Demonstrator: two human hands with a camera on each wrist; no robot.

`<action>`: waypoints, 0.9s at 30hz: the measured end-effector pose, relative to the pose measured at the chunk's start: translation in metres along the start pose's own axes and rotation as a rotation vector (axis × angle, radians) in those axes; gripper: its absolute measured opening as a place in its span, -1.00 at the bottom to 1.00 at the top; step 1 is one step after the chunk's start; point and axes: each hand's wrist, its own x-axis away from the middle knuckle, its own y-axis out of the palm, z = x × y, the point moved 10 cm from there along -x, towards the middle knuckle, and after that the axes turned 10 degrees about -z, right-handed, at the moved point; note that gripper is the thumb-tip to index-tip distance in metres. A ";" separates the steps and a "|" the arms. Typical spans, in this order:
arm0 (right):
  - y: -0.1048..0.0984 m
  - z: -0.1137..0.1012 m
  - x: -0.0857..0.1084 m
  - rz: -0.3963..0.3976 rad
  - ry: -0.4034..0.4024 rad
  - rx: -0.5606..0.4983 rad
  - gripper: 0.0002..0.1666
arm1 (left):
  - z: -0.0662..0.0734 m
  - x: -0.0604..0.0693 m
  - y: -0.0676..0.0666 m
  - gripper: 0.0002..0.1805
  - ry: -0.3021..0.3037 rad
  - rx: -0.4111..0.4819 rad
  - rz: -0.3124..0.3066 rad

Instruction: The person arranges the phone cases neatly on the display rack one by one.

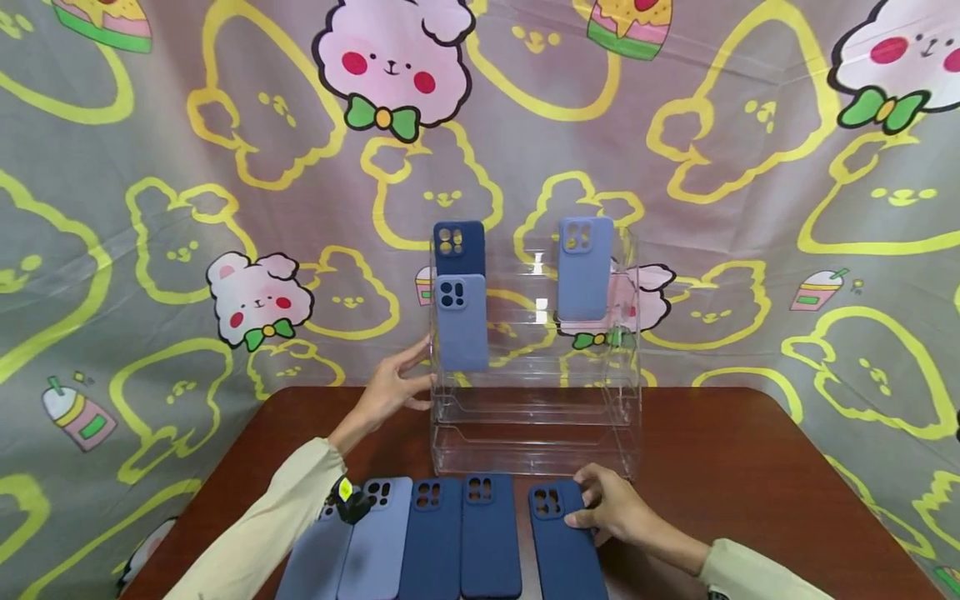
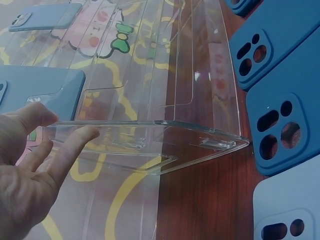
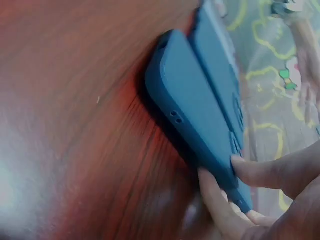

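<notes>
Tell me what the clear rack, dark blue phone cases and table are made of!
The clear rack looks like shiny plastic, maybe acrylic: light glints on it. The dark blue phone cases seem matte silicone or soft plastic, with little shine. The table seems glossy wood, or imitation: grain and a bright reflection show.

The left hand (image 1: 392, 385) is resting with its fingers spread while the right hand (image 1: 613, 507) is pinching.
The left forearm (image 1: 262, 521), in a pale sleeve, is slanting up and inward from the lower left; its wrist (image 1: 351, 427) is showing bare past the cuff, and the fingers are standing apart, only gently bent. The right forearm (image 1: 757, 571), also sleeved, is lying lower, pointing inward from the lower right, with its thumb (image 3: 260, 172) and forefinger (image 3: 215, 197) gripping from opposite sides. Its other fingers are probably bending underneath, though they are partly hidden.
</notes>
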 end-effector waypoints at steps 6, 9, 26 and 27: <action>-0.005 0.010 0.009 -0.069 0.027 -0.117 -0.38 | -0.001 0.001 0.003 -0.19 0.001 0.006 -0.007; -0.009 0.009 0.011 -0.075 0.022 -0.115 -0.36 | -0.001 0.001 0.002 -0.19 -0.003 0.010 0.002; -0.044 -0.053 0.009 -0.143 -0.220 -0.123 -0.37 | 0.001 0.002 0.001 -0.20 0.014 -0.005 0.013; -0.048 -0.057 0.009 -0.129 -0.227 -0.124 -0.37 | 0.001 0.002 0.000 -0.20 0.013 -0.008 0.015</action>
